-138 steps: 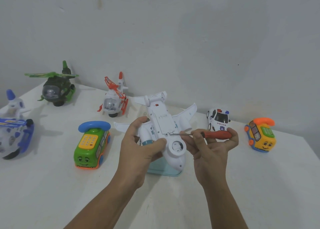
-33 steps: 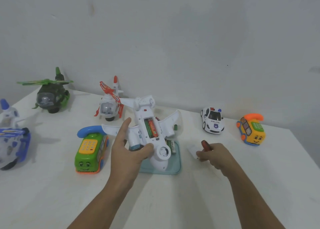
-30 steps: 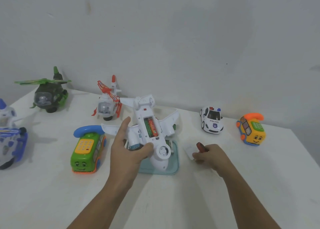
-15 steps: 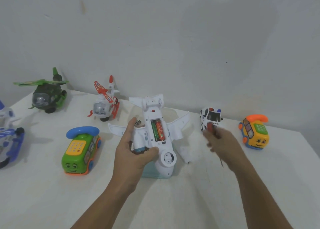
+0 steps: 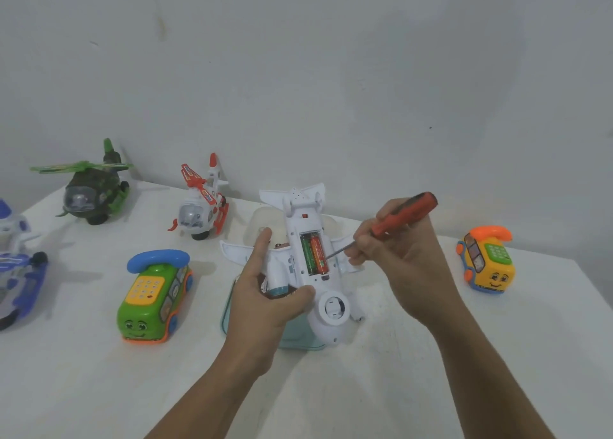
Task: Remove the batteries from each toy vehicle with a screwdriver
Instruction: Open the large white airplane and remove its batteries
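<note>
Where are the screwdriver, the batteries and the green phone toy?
screwdriver (image 5: 411,210), head view, on its red handle.
batteries (image 5: 318,253), head view, on the orange cell.
green phone toy (image 5: 147,286), head view, on its yellow keypad.

Your left hand (image 5: 262,301) grips the upturned white plane (image 5: 308,259); your right hand (image 5: 398,256) holds the screwdriver (image 5: 391,221), tip at its batteries (image 5: 314,254).

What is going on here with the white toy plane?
A person is taking the batteries out of a white toy plane. The left hand holds the plane belly up over a light blue tray; the battery cover is off and two batteries lie inside. The right hand grips a red screwdriver, its tip at the orange battery. Other toys stand on the table.
</note>
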The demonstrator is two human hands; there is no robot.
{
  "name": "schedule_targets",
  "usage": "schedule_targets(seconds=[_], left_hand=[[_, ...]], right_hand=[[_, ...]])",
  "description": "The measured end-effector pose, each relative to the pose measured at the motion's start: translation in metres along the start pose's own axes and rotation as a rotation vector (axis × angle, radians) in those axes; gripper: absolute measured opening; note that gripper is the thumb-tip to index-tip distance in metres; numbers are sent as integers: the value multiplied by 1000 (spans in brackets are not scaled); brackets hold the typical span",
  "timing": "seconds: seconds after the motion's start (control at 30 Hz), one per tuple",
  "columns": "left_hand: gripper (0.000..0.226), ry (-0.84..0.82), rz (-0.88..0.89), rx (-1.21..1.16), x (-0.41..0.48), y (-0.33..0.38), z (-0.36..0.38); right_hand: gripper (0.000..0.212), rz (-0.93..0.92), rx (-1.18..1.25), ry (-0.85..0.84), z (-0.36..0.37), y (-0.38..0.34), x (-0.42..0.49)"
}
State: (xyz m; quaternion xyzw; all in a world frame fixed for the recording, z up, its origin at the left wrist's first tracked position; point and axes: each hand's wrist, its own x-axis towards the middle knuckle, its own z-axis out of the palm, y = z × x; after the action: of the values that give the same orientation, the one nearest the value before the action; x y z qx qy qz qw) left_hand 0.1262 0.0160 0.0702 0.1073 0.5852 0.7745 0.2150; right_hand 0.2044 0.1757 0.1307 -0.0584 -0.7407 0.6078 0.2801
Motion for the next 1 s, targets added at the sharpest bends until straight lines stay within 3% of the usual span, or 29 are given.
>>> schedule_targets(seconds=[0.17,0.27,0.37,0.57,0.7,0.8,1.0], left_hand=[[94,-1,1,-7,4,0,0],[94,2,11,-22,5,1,2],[93,3,12,-40,7,0,3],[91,6,0,-65,9,-1,3],[90,-4,-17,-76,9,1,3],[91,-8,-20,-80,10,4,3],[93,1,-6,-45,12,2,3]], right_hand=[[36,-98,-121,-55,6,12,-12],[9,-127,-270,-80,8,12,-19],[21,-172,-377,-75,7,11,-21],[5,-257,-495,-52,7,13,-20],[23,-339,-446,-15,10,17,-22],[12,-439,-381,15,12,24,-24],[21,-503,-363,136,17,30,-26]])
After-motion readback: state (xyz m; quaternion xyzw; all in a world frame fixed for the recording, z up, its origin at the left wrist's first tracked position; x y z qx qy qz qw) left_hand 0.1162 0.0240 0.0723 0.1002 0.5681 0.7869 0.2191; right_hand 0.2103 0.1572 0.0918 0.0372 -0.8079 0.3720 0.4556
